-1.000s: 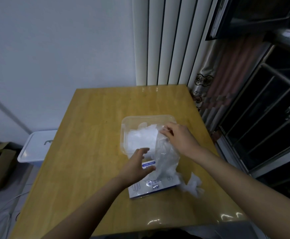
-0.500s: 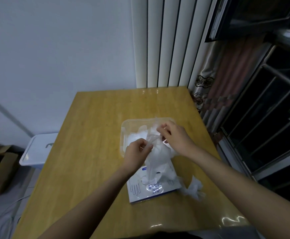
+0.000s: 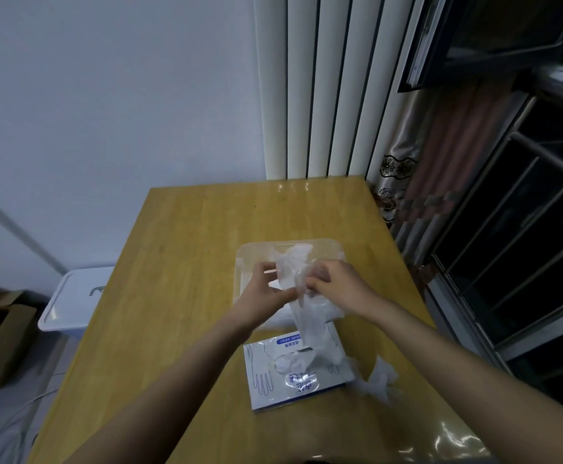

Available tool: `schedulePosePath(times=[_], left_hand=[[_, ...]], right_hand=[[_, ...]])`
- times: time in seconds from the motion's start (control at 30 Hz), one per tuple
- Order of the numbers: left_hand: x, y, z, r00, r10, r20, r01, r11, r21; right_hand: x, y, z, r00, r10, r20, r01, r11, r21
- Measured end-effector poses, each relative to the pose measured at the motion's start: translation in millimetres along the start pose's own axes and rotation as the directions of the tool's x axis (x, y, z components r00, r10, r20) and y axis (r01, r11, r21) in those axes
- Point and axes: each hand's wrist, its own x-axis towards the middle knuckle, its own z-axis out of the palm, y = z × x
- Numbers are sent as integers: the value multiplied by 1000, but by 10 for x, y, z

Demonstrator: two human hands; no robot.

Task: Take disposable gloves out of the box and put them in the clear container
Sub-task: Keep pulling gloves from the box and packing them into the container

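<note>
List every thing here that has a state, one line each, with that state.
left hand: grips the glove.
right hand: pinches the same glove.
glove: held over the container, lower end hanging toward the box.
container: lidless, upright on the table.
box: flat on the table, opened, gloves poking out.
loose glove: crumpled on the table beside the box.
bin: lid on.

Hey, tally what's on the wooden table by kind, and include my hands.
clear container: 1
glove box: 1
glove bunch, pinched by both hands over the container: 1 (single gloves too sheer to count)
loose crumpled glove clump right of the box: 1
hands: 2, left hand and right hand
Total: 6
</note>
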Motion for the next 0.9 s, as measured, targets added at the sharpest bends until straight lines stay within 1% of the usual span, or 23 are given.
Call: schedulePosePath(times=[0.03,0.1,0.17,0.27,0.3,0.33,0.4,0.5,0.57,0.67,0.7,0.77,0.8,0.87,0.9], left_hand=[[33,-24,-19,999,-35,29,35,999,13],[101,-68,-74,995,-85,44,83,996,36],[135,-85,-130,990,-112,82,111,994,16],[109,-52,-161,960,-76,271,79,997,-2],[94,-35,-148,950,-53,306,58,998,-6],[86,-8,-127,951,-40,306,50,998,-24],[122,5,-112,975,-47,219,66,995,-81],[215,0,-156,999,-17,46,22,994,-104],[260,-1,-191,1000,-7,-20,4,988,-157],[306,26,-217,997,-16,-82,-5,970,-243],[325,34,-228,995,-11,-99,-13,970,-243],[359,48,-255,993,14,-114,-35,983,-182],[373,58,-271,994,27,-106,-41,990,-133],[404,83,-301,994,53,-96,-59,996,-64],[422,100,-318,990,68,-123,-75,996,-55]], right_hand=[[9,-9,-7,1000,-9,28,8,1000,20],[21,-29,-27,995,-48,89,42,997,64],[49,-29,-54,990,-80,115,71,994,86],[90,-3,-92,988,-74,133,57,991,123],[107,13,-102,989,-65,131,48,990,132],[121,29,-112,991,-51,122,34,990,135],[147,84,-129,997,13,73,-24,988,154],[173,188,-122,994,110,-1,-109,983,149],[161,240,-107,988,157,-12,-155,984,88],[143,306,-83,983,184,22,-183,983,-19],[153,328,-82,983,183,30,-182,983,-42],[176,342,-93,984,178,16,-177,983,-49],[196,342,-102,985,174,6,-174,985,-20],[228,325,-132,984,176,-9,-174,980,95],[232,312,-143,983,180,-23,-175,974,146]])
